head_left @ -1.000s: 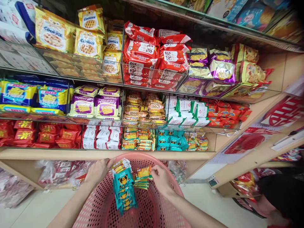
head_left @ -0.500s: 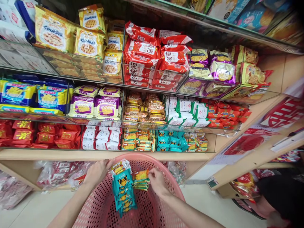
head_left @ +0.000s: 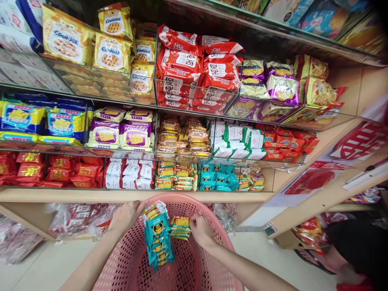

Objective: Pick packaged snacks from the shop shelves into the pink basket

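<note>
A pink perforated plastic basket (head_left: 216, 242) stands below the shelves. My left hand (head_left: 127, 218) is closed at its left rim, fingertips against the edge of a white-and-yellow snack packet (head_left: 154, 210). Below that packet, a column of teal snack packets (head_left: 158, 232) reaches down into the basket. On the other side, my right hand (head_left: 202, 230) pinches the right edge of a small bunch of orange-and-green snack packets (head_left: 180, 226) above the basket's inside. My left fingers are partly hidden, so their exact grip is hard to see.
Glass-fronted shelves hold red biscuit packs (head_left: 182, 60), yellow cookie packs (head_left: 65, 42), and matching teal packets (head_left: 218, 178) in the lowest row. Plastic bags (head_left: 77, 218) lie underneath. At the lower right is another person's dark-covered head (head_left: 357, 246).
The view shifts very slightly, and the shelves appear a little higher and further left. Both hands keep their places at the basket and the packets.
</note>
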Demonstrator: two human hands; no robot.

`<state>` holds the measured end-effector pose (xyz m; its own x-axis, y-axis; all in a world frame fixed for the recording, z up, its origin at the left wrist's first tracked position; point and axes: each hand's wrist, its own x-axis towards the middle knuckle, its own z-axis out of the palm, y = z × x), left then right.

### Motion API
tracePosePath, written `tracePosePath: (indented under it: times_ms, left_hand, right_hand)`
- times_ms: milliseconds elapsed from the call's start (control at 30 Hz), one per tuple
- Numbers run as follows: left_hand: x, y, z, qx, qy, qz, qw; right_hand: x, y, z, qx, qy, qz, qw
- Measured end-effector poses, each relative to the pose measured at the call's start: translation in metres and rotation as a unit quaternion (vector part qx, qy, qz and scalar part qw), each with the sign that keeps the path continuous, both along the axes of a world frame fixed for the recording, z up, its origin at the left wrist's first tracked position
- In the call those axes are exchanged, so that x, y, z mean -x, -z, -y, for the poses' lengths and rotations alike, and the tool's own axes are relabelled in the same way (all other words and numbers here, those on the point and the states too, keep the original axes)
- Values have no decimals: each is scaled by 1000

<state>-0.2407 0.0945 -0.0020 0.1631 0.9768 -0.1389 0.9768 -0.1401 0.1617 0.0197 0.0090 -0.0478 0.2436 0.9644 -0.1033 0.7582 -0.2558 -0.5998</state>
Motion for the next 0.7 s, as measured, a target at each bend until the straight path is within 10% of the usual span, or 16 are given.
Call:
tracePosePath:
  times_ms: [467, 700]
  left_hand:
    - [0, 4, -2, 0, -2, 2, 1000]
    - [0, 10, -4, -17, 22, -20, 999]
  right_hand:
    - [-6, -16, 20, -14, -13, 18, 1000]
    - [15, -18, 56, 120, -296, 58, 946]
